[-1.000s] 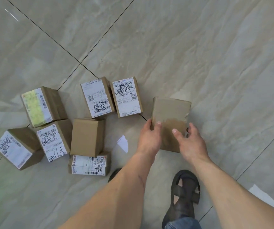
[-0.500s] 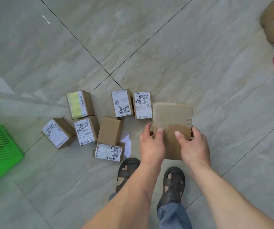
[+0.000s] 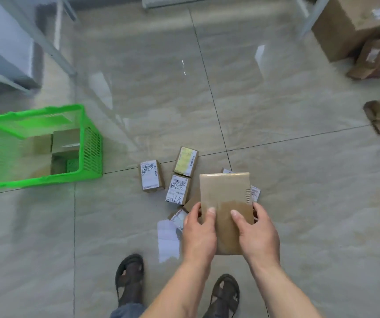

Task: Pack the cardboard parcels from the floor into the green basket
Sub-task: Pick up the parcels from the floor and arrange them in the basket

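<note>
**Operator:** Glossy grey floor tiles fill my view, with a green plastic lattice basket off to my left.

**Observer:** What do you have in hand?

**Operator:** Both hands grip one flat plain brown cardboard parcel, lifted clear of the floor. My left hand clamps its left edge, thumb on top; my right hand does the same on the right edge. It hangs just above the loose pile.

**Observer:** How would you carry it over well?

**Operator:** I'd keep it level, swing left, and lower it into the free strip of the basket rather than drop it. That's my judgement; the basket's open space looks narrow.

**Observer:** Counts?

**Operator:** One parcel held. Three small labelled brown boxes lie fully visible on the floor; about four more are partly hidden under my parcel, so I can't count those surely. Roughly three brown parcels inside the basket, blurred. One white paper scrap by my feet.
</note>
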